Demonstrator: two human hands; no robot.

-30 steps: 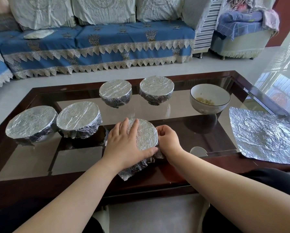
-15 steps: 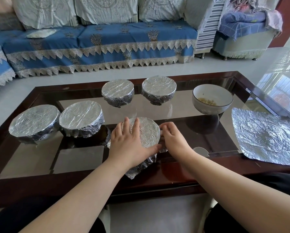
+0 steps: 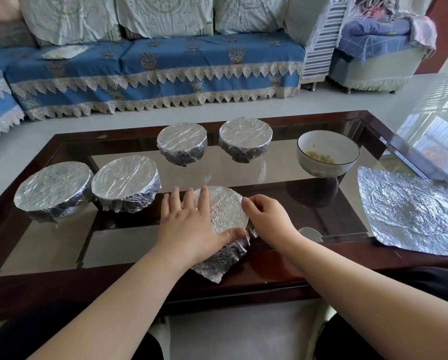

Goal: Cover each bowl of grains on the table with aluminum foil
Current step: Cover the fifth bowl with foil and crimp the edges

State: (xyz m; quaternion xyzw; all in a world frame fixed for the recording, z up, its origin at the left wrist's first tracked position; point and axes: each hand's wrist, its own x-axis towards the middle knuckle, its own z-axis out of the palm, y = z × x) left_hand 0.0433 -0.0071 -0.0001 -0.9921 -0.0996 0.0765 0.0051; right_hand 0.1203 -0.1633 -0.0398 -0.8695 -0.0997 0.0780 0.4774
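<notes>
Crimping foil around fifth bowl, near front edge of glass worktop.
Left hand pressing flat, fingers spread; right hand fingers curling, pinching foil at rim. Advising tucking loose front flap under.

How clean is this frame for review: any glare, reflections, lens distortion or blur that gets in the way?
Head view: daylight from the right washes out the floor and puts bright reflections on the glass table at its far right corner; the foil sheet glints but keeps its texture; wide-angle bending curves the sofa and table edges; left hand, right hand and foil-covered bowl are sharp.
</notes>
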